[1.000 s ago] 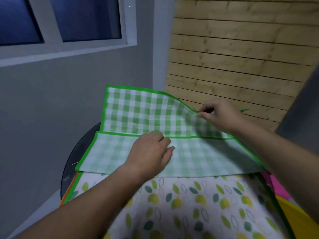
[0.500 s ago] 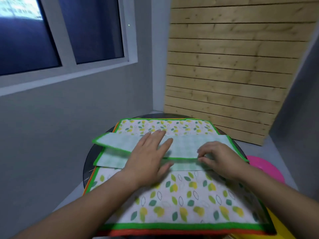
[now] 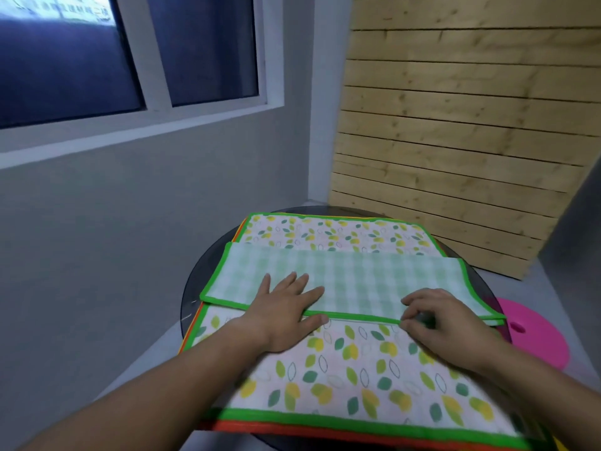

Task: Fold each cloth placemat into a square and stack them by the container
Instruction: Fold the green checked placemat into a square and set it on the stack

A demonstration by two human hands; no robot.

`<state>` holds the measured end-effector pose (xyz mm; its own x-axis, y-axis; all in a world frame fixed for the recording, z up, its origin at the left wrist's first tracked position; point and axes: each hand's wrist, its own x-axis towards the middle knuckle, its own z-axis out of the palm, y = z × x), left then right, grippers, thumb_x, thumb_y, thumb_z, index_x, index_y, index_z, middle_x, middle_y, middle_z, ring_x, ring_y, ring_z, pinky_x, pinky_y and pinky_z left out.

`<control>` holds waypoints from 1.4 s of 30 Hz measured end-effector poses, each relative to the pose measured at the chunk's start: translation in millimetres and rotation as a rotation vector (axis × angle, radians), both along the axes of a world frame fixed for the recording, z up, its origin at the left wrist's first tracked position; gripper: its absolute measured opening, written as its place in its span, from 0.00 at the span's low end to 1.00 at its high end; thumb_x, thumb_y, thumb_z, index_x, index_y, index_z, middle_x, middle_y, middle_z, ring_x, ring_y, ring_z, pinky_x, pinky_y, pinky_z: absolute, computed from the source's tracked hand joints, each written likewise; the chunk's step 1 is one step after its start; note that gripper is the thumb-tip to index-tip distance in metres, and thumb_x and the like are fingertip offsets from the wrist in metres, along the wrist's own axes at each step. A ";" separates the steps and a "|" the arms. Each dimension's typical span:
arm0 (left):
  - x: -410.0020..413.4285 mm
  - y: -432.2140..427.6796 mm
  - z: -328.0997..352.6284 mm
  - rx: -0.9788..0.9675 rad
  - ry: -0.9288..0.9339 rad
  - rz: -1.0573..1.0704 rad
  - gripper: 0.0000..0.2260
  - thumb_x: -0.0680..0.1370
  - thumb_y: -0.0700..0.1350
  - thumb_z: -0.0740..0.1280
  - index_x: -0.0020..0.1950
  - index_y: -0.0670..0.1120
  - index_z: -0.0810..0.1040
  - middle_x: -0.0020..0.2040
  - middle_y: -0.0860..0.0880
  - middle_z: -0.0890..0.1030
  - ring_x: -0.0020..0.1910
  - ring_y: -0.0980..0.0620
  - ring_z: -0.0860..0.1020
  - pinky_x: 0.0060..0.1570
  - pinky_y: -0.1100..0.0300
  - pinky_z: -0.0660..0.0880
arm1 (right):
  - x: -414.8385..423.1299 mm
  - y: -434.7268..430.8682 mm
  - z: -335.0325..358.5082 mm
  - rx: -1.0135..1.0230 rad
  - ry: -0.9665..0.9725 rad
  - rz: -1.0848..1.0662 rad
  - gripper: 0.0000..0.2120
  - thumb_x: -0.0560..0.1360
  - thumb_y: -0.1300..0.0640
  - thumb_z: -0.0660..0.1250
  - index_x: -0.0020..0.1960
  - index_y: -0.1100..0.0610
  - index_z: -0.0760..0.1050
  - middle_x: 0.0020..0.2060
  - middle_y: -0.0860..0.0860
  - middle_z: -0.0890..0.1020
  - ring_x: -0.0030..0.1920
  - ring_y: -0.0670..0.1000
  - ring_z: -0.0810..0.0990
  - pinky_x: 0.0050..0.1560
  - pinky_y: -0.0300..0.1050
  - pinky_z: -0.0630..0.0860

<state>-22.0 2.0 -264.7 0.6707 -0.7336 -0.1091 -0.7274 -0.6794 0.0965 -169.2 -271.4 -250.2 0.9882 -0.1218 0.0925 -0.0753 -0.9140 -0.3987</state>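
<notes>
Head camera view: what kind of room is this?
Likely a small home corner, perhaps staged: a round glass table stacked with placemats, a window in a grey wall, wooden slat panel behind.

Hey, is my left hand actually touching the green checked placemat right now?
Touching. The head view shows the left hand lying flat on the green checked placemat, with its fingers spread across the folded top layer and no gap visible.

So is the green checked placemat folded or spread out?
Folded: the checked placemat is a long strip, not yet square, with two green edges stacked along its near side where the right hand pinches them.
</notes>
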 end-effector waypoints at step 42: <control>66.2 -10.8 3.2 -0.076 -0.093 0.236 0.29 0.84 0.54 0.45 0.81 0.43 0.43 0.82 0.41 0.41 0.80 0.45 0.38 0.78 0.45 0.36 | 94.0 86.3 -26.2 -0.174 0.183 0.071 0.28 0.83 0.42 0.43 0.80 0.47 0.45 0.79 0.43 0.42 0.78 0.44 0.38 0.78 0.47 0.37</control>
<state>44.2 -8.8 -261.5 0.8287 -0.5596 0.0101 -0.5579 -0.8246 0.0941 -75.2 -185.2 -276.5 0.9959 -0.0495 -0.0754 -0.0650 -0.9732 -0.2206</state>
